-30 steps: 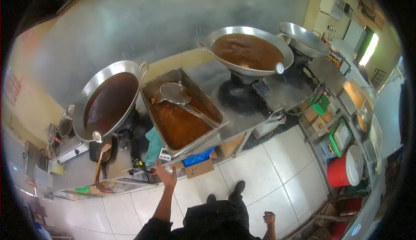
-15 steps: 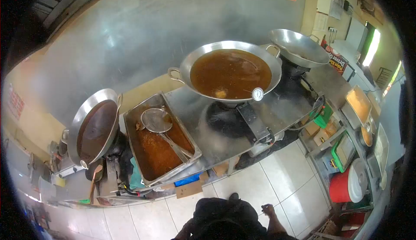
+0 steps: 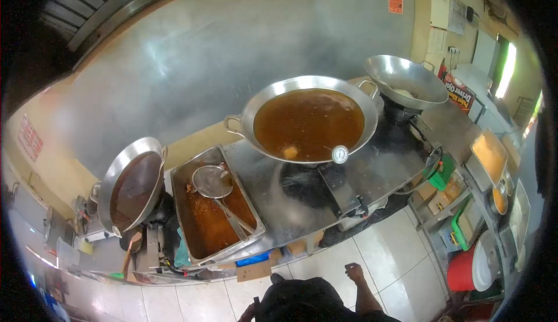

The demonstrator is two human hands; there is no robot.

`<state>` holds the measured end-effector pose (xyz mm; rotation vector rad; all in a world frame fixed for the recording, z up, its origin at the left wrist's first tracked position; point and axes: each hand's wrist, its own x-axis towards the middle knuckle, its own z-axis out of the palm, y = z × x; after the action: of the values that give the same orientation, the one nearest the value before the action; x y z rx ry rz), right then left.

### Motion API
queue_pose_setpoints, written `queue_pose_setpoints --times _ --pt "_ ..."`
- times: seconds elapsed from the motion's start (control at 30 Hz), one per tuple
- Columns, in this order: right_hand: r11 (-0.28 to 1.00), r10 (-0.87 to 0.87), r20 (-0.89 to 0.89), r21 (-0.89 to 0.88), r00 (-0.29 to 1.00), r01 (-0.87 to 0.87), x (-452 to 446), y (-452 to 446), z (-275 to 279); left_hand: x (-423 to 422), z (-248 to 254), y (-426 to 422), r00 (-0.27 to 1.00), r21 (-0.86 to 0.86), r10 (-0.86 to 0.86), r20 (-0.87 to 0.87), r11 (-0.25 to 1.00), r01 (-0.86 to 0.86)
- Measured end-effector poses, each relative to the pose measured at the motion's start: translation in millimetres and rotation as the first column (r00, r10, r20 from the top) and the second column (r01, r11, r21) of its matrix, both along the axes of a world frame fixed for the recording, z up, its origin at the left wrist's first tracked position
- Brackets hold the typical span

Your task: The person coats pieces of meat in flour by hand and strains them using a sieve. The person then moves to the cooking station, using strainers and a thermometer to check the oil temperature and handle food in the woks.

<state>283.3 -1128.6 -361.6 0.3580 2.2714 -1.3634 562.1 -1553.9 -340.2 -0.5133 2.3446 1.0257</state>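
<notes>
My right hand (image 3: 354, 272) hangs over the tiled floor, its fingers loosely curled and a little apart, and nothing shows in it. Only part of my left hand (image 3: 248, 312) appears at the bottom edge beside my dark clothing; its fingers are hidden. Neither hand touches anything on the counter. Ahead stands a large two-handled wok (image 3: 314, 82) of brown oil, with a pale piece (image 3: 289, 151) in the oil and a dial thermometer (image 3: 340, 154) at the near rim. A mesh skimmer (image 3: 213, 181) lies in an oily rectangular metal tray (image 3: 261, 229) to the left.
Another wok (image 3: 142, 146) with dark liquid stands at far left, near a wooden spatula (image 3: 131, 252). A third wok (image 3: 401, 66) sits at the back right. The steel counter (image 3: 267, 197) runs between. Shelves at right hold a red bucket (image 3: 462, 268) and a green-rimmed tray (image 3: 459, 229).
The view has tilted upward, so the counter and woks sit lower in the picture. The pale piece has shifted slightly left relative to the thermometer. My right hand is slightly farther forward.
</notes>
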Motion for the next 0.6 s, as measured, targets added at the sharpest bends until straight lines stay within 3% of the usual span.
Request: queue_pose_setpoints --times 0.07,0.1,0.17,0.27,0.3,0.33,0.37,0.4,0.43,0.47,0.5,0.53,0.6 --pt "0.998 -0.004 -0.006 -0.06 1.0 0.004 26.1 1.2 -24.1 4.3 -0.6 -9.2 1.0 -0.061 -0.031 -0.003 0.998 0.031" --pt "0.978 0.206 -0.16 0.003 0.965 -0.209 39.1 11.3 -59.6 7.8 -13.1 -12.6 0.992 -0.08 0.127 0.006 0.989 -0.127" --pt "0.867 0.497 -0.218 0.177 0.84 -0.466 73.0 32.2 -96.0 4.2 -1.4 -17.2 0.99 -0.084 0.139 0.009 0.987 -0.138" --pt "0.716 0.63 0.193 0.234 0.753 -0.658 98.9 54.5 -104.9 3.5 -18.1 -21.6 0.966 -0.015 0.26 -0.014 0.965 -0.26" --pt "0.485 0.812 0.083 0.453 0.577 -0.748 109.5 60.9 -89.6 2.2 -19.1 -21.1 0.979 -0.09 0.147 -0.143 0.983 -0.161" --pt "0.224 0.947 0.026 0.661 0.32 -0.716 112.5 62.6 -77.3 1.6 -18.8 -21.8 0.965 -0.184 0.037 -0.261 0.979 -0.087" --pt "0.627 0.708 0.05 0.414 0.705 -0.66 128.3 77.4 -118.2 -4.9 -16.7 -21.0 0.987 -0.214 -0.007 -0.158 0.976 -0.027" --pt "0.908 0.345 0.212 0.172 0.914 -0.383 137.3 91.9 -157.9 -5.3 -22.7 -21.1 0.981 -0.232 -0.072 -0.18 0.972 0.029" --pt "0.969 0.179 0.339 0.102 0.924 -0.226 125.6 81.3 -119.1 -10.9 -27.0 -19.1 0.99 -0.256 -0.127 -0.06 0.961 0.108" --pt "0.997 0.015 0.471 0.065 0.882 -0.051 117.4 76.4 -89.6 -10.9 -41.4 -15.1 0.993 -0.131 0.121 -0.016 0.984 -0.122" --pt "0.981 0.173 0.235 0.047 0.956 -0.189 124.0 87.6 -124.4 -22.5 -21.6 -7.6 1.0 -0.18 0.014 0.016 0.984 -0.011" --pt "0.972 0.212 0.232 0.047 0.949 -0.229 120.8 96.6 -162.3 -26.1 -15.1 -4.6 0.998 -0.181 0.055 0.013 0.982 -0.052" --pt "0.897 0.442 -0.006 0.032 0.897 -0.442 103.3 105.5 -199.1 -33.8 -11.2 -1.3 0.994 -0.083 -0.003 0.11 0.996 0.012"
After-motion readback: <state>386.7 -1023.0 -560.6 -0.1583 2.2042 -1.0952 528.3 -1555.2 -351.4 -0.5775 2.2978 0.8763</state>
